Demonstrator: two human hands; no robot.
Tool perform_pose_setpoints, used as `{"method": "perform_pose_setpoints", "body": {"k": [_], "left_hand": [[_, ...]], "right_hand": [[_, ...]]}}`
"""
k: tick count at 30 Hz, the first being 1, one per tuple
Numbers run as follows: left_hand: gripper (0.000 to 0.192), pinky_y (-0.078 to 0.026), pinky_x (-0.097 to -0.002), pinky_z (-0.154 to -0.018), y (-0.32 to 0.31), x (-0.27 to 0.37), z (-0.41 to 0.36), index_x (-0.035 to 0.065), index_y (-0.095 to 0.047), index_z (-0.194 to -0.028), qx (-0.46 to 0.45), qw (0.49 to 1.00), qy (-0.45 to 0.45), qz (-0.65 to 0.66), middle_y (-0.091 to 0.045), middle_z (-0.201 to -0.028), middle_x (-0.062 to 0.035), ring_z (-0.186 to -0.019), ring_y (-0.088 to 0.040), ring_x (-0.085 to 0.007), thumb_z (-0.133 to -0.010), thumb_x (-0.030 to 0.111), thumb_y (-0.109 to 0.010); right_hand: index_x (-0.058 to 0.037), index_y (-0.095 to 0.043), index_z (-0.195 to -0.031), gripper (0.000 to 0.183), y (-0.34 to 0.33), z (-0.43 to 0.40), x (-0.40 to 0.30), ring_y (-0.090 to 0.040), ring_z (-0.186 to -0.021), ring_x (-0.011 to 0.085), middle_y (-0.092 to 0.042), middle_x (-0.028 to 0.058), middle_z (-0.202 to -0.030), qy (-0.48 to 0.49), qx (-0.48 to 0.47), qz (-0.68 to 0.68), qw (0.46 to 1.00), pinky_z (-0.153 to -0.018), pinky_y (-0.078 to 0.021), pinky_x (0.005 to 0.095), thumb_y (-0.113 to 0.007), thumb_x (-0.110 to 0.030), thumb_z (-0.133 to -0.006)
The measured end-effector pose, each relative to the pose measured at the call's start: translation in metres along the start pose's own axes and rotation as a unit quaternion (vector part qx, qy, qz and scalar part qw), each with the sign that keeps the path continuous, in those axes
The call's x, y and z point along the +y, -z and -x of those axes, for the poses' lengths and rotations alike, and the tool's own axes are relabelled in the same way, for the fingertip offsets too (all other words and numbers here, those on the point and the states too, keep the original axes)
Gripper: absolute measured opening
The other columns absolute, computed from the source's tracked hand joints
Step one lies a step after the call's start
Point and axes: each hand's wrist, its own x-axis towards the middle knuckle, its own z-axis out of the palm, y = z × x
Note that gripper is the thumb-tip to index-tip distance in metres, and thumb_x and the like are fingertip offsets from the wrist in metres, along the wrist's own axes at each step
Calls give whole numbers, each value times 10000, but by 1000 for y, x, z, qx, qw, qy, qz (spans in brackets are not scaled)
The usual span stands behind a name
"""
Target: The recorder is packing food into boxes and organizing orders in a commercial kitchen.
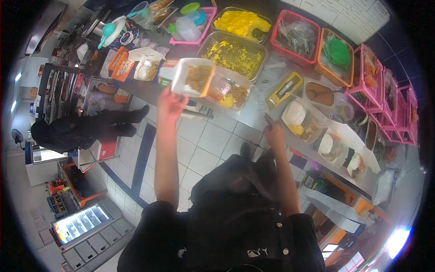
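Note:
My left hand point(172, 102) is at the near side of an open paper food box point(195, 76) with browned food in it; the hand is blurred, and its hold on the box cannot be made out. Right beside that box is another open box point(231, 91) with yellow and brown food and a small packet. My right hand point(274, 132) is at the steel counter's edge, index finger extended, holding nothing visible. Close to it are a yellow-framed slicer point(284, 90) and an open box with a white rice mound point(295, 114). More open boxes point(331, 146) stand to the right.
Steel trays of yellow food point(241, 22) and remnants point(232, 56) stand behind. A sauce pan with a ladle point(319, 92), a red basket point(295, 37), an orange basket point(336, 56) and pink racks point(380, 91) are at the right. A person in dark clothes point(91, 127) stands at the left.

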Motion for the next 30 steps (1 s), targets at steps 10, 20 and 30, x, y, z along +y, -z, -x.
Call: {"method": "perform_pose_setpoints", "body": {"k": [10,20,30], "left_hand": [[299,-414,-408,-913,27,29,51,120,-516,-1251,94,994,-56,-30,-592,-1175,7,-1069,-516,-177,-1001,283,-493],[349,-452,-387,-856,99,11,75,108,-496,-1272,117,992,-39,4,-556,-1201,-17,-1081,-500,-173,-974,281,-552],[404,-447,-408,-870,101,-8,85,87,-488,-1271,143,989,-39,12,-525,-1218,-53,-1099,-503,-196,-932,267,-616]], "right_hand": [[-273,-582,-1335,540,0,-1,-3,-628,-799,334,-575,167,-890,7,19,11,1000,-740,-529,436,-621,-131,-816],[-262,-582,-1337,553,-1,-3,-4,-618,-769,325,-566,158,-861,34,21,8,999,-731,-522,426,-620,-114,-806],[-260,-561,-1357,571,2,-3,6,-626,-811,342,-587,183,-920,31,1,20,999,-736,-515,444,-623,-122,-807]]}}
